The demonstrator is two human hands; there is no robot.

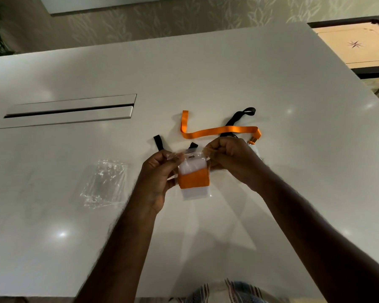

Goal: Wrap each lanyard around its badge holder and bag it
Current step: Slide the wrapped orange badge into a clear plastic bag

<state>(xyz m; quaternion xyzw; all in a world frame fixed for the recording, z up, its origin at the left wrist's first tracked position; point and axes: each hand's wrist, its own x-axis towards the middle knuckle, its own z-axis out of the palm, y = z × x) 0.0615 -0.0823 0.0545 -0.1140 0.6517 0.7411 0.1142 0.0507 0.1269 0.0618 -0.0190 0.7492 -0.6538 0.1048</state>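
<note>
White tabletop (206,73) noted: at centre we hold a clear bag (194,171) containing a badge holder wrapped in orange lanyard, left hand (160,171) and right hand (230,159) each pinching a top corner; we judge it light, slippery film, best gripped at the seal; spare lanyards at 12 o'clock.

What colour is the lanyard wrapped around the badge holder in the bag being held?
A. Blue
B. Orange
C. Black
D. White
B: the bag, pinched at its top by the left hand and right hand, shows an orange lanyard banded around the badge holder.
</note>
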